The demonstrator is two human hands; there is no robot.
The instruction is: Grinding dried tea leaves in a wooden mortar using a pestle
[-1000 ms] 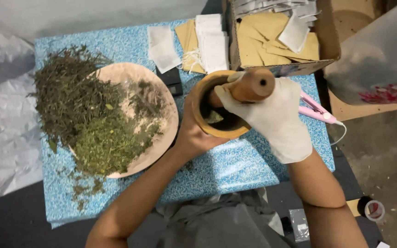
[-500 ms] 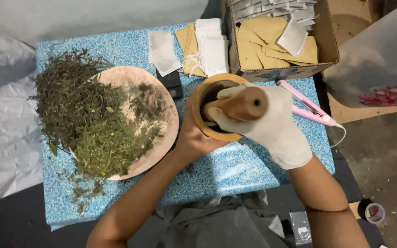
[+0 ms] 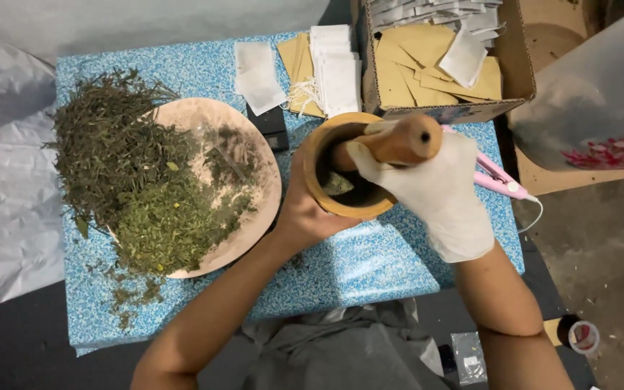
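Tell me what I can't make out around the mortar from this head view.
- Pestle tip: hidden inside the mortar, behind the gloved right hand.
- Mortar contents: mostly shadowed.
- Left hand fingers: wrapped behind the mortar wall.
- Cardboard box: cut off by the top edge.

place: small home herb-packing workshop | signs: dried herbs (image 3: 120,173) heaped on a tray (image 3: 258,162), left | mortar (image 3: 337,177) centre | tea bags (image 3: 334,68) far | box (image 3: 442,61) of sachets far right | bare floor (image 3: 601,253) right
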